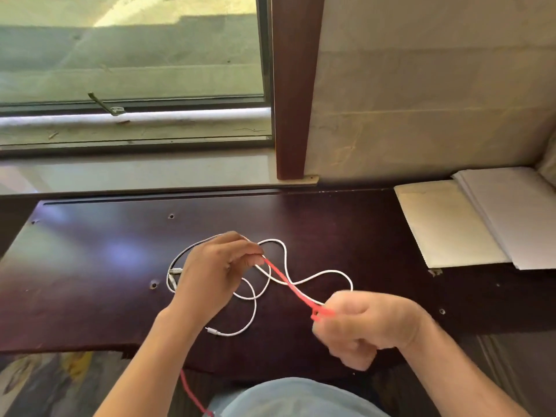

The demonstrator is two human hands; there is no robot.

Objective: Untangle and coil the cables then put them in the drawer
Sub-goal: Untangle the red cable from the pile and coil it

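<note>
A red cable (pixel 288 284) runs taut between my two hands above the dark wooden desk (pixel 90 266). My left hand (pixel 213 272) pinches its upper end, and my right hand (pixel 364 323) is closed on its lower end near the red plug. Another stretch of red cable (pixel 189 389) hangs below the desk's front edge towards my lap. A white cable (pixel 319 276) lies in loose loops on the desk under both hands, crossing beneath the red one. One white plug (pixel 212 331) points left near the front edge; another white plug (pixel 174 270) lies beside my left hand.
A stack of white and cream papers (pixel 469 218) lies at the desk's back right. A window (pixel 129 55) with a sill and a brown frame post (pixel 294 85) stands behind the desk. No drawer is visible.
</note>
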